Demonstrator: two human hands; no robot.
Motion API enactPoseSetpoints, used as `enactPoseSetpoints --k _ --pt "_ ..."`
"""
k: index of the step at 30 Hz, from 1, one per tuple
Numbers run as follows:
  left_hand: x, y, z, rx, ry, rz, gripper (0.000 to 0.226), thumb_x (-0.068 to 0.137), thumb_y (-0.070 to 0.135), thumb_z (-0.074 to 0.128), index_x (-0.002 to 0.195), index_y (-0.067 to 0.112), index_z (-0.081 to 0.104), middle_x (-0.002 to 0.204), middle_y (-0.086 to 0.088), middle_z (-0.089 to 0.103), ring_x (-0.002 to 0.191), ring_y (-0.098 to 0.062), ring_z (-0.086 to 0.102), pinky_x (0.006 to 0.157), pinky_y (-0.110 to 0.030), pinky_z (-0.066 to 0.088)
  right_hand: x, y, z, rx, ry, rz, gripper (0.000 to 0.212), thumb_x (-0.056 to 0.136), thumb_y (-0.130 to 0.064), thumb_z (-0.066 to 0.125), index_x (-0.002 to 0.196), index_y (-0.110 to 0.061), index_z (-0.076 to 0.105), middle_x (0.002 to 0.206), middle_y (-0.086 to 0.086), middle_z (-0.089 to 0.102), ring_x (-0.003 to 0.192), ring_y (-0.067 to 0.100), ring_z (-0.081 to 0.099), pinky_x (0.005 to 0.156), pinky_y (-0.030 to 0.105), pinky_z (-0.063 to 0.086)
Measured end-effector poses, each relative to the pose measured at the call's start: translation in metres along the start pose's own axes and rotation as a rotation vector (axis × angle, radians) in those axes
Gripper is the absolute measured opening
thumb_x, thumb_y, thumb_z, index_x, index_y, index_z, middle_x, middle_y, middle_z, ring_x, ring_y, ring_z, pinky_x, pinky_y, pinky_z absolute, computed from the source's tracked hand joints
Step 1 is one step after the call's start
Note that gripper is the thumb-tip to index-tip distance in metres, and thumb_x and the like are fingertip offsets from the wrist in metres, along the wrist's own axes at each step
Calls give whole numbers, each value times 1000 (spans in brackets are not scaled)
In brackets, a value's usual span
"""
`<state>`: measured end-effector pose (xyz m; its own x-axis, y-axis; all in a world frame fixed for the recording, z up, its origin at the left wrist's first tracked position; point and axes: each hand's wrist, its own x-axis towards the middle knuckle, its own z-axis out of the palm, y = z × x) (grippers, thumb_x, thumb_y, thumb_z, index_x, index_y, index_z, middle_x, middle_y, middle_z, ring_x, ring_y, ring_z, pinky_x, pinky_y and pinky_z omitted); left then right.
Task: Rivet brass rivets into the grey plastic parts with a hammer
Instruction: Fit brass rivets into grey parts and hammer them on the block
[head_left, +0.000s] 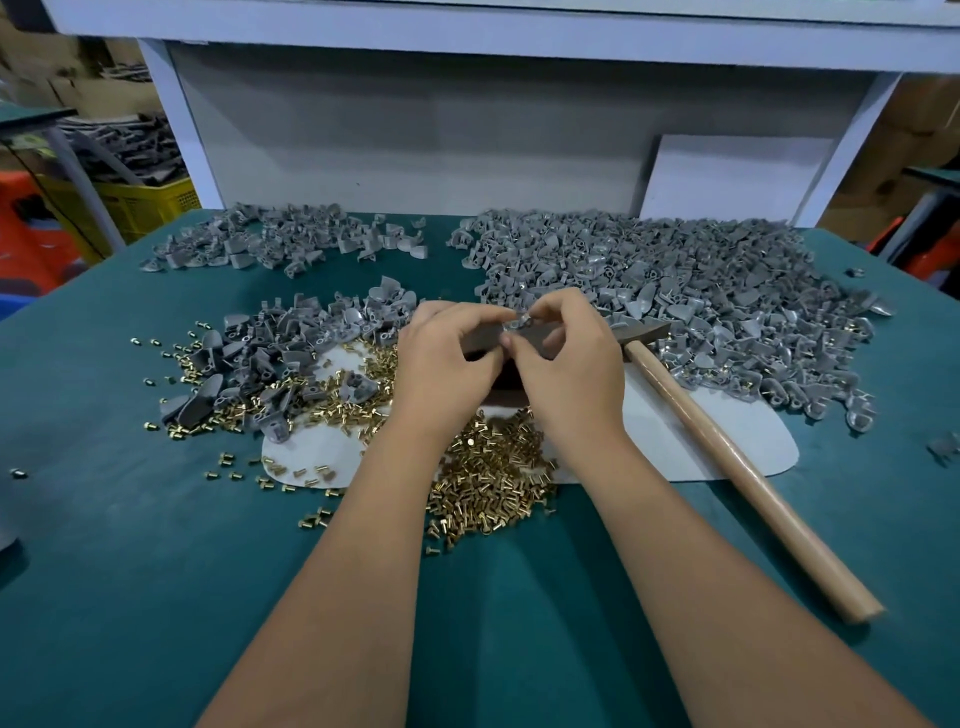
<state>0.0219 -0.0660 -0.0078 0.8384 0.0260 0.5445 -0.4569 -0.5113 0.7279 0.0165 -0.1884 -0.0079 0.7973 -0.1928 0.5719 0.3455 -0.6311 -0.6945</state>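
Both hands are raised together over the dark metal block (506, 387) at the middle of the green surface (130, 571). My left hand (447, 358) and right hand (563, 364) meet fingertip to fingertip, fingers curled, pinching one small grey plastic part (517, 321) between them; whether a rivet is already seated in it I cannot tell, the part is too small and half covered. The part sits just above the block's far end, touching both sets of fingers. The hammer (727, 452) lies flat on the white mat (675, 441), untouched, to the right of my right hand: head tucked just beyond my right knuckles, wooden handle running diagonally toward me and to the right. The right hand is plainly the nearer one to it; the grip end of the handle lies well out toward the near right edge. Loose brass rivets (488, 483) are heaped under my wrists. The small pile of grey parts (291, 353) is to the left, the large pile (675, 280) behind and right, some in it showing brass. Judgement: part is being fitted or positioned, strike not yet made. Next move likely needs the left hand to steady the part on the block while the right reaches rightward for the handle.
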Motion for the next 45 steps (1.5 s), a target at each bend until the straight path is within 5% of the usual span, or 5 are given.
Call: enactPoseSetpoints --k 7,19,28,35,45 --pt "2 -2 1 -57 19 -69 43 79 7 74 116 27 69 88 18 60 103 -15 58 97 -38 48 0 -4 2 139 -88 5 27 81 -12 61 90 -36 51 87 -13 61 83 4 58 74 33 52" --pt "3 -13 6 182 42 -57 31 78 33 78 108 25 74 103 4 68 114 -24 43 101 -45 33 7 -1 -5 -183 -166 -178 32 85 -7 55 109 -26 65 110 -5 65 106 17 51 91 33 41" --pt "9 -13 -2 -111 128 -351 33 70 38 84 97 30 68 92 14 67 114 -26 56 95 -51 48 -4 -30 -23 -517 -592 -429 13 82 -18 46 74 -25 54 72 -6 55 71 20 54 52 27 33" --pt "8 -20 -1 153 147 -299 25 77 52 73 87 31 64 104 7 67 119 -21 37 99 -41 37 -8 -25 -9 -507 -752 -375 16 86 -24 54 100 -21 61 98 1 65 91 25 60 64 32 44" --pt "9 -22 1 242 124 -299 31 72 56 76 84 32 61 112 5 64 121 -25 37 92 -36 32 -9 -25 -9 -409 -769 -240 12 81 -37 62 76 -29 55 70 -11 54 70 16 53 52 24 34"
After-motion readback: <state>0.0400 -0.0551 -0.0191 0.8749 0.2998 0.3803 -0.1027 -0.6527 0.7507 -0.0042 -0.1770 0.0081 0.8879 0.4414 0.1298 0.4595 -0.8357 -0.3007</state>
